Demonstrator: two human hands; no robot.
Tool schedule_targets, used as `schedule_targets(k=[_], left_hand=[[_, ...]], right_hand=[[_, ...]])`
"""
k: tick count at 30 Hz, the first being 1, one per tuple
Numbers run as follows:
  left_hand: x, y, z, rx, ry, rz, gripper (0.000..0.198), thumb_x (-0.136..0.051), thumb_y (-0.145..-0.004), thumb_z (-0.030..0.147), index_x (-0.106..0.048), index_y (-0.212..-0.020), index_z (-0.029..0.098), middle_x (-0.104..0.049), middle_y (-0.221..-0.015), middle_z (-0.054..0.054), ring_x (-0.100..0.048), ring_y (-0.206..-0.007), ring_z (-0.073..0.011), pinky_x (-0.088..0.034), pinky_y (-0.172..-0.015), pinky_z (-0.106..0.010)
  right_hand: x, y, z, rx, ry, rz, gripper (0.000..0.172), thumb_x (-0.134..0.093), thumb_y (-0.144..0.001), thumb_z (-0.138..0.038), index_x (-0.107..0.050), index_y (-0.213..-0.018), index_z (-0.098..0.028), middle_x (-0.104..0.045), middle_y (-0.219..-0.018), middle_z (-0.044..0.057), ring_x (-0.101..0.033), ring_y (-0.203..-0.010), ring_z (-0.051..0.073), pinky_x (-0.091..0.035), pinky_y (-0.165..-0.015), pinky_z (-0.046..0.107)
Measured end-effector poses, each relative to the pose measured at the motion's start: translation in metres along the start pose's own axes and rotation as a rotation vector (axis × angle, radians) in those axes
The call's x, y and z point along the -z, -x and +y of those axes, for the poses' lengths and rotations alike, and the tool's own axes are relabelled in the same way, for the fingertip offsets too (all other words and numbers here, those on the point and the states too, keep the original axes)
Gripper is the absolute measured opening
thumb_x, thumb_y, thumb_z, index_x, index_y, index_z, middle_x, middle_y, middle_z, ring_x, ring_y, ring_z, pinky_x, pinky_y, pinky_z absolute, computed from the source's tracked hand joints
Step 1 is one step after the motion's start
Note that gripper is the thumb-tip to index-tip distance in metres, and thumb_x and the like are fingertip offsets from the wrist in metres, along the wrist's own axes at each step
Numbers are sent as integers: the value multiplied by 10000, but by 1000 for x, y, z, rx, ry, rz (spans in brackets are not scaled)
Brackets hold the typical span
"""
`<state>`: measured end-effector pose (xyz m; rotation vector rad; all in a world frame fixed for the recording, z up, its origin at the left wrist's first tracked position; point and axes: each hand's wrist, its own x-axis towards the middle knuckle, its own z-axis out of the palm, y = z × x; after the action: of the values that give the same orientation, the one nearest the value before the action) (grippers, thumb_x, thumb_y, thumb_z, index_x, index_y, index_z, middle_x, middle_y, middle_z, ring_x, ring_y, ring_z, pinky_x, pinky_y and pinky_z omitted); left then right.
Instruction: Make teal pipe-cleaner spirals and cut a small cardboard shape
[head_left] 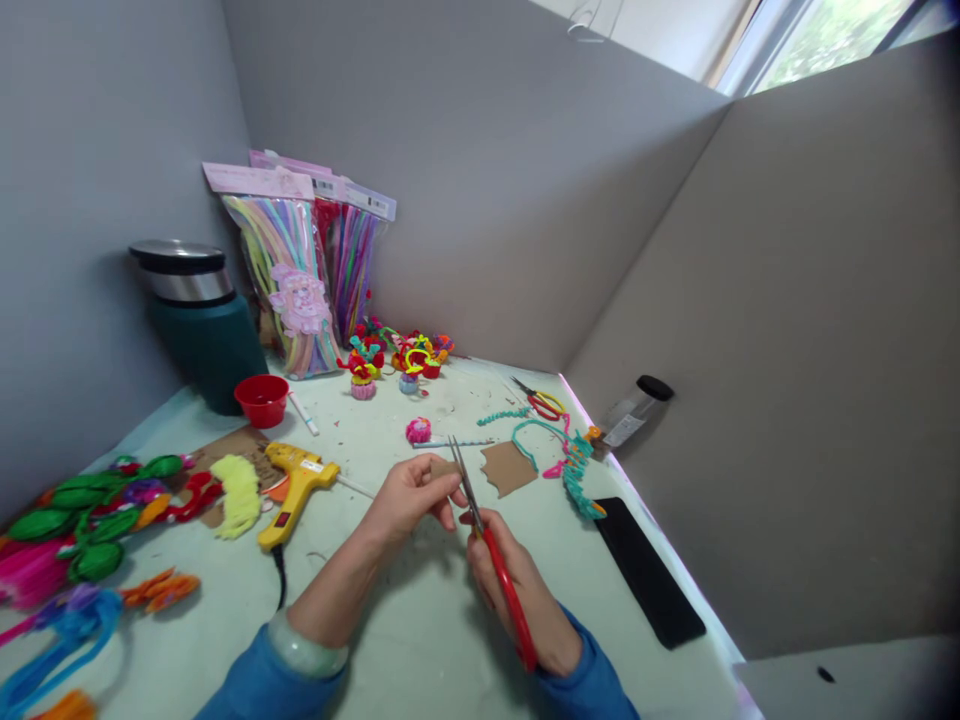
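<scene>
Between the thumb and fingers of my left hand [415, 492] is a small piece of brown cardboard [444, 468], mostly covered by the fingers. My right hand [517, 578] grips red-handled scissors [504, 580], whose blades point away from me and stand slightly apart beside the cardboard. Whether the blades touch the cardboard, I cannot tell. Just beyond the hands lies a larger cardboard sheet [510, 469] with a scalloped, cut edge. Behind the scissor tips are a pink pipe-cleaner ball [418, 430] and a thin patterned stick [457, 443].
A yellow hot glue gun [298, 492] lies left of my hands, near a red cup [262, 401] and a teal flask [204, 335]. Pipe-cleaner shapes [94, 520] crowd the left. To the right are a teal pipe-cleaner figure [577, 475], a black phone [651, 575] and yellow-handled scissors [546, 402].
</scene>
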<state>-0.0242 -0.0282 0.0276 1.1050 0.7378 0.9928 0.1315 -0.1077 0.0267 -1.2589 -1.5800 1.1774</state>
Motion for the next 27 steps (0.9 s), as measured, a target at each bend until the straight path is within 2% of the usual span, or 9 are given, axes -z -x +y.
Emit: schedule_targets(k=[7,27], left_hand=[[3,-1,-1,4,1,-22,224,-627,-740,330,-509,-727,140,-663,-658,-35,-552,-408,-92,-412,-446,-208],[2,1,6,16,39,2,256,-636,-727,358,-524,-653,140,-602,-565,7,-496,-362,-71,-387,-426,-210]], right_hand=[[0,-2,4,-5,21,-28,349,-412,-899,-450,-449,-1132,-193,-371,-671,-41,-337,-548,89,-290,-487,197],[-3,-1,16,-24,4,46,320,-452,-873,-453,-481,-1048,-187,-380,-635,-49,-326,-536,93,-295,-491,202]])
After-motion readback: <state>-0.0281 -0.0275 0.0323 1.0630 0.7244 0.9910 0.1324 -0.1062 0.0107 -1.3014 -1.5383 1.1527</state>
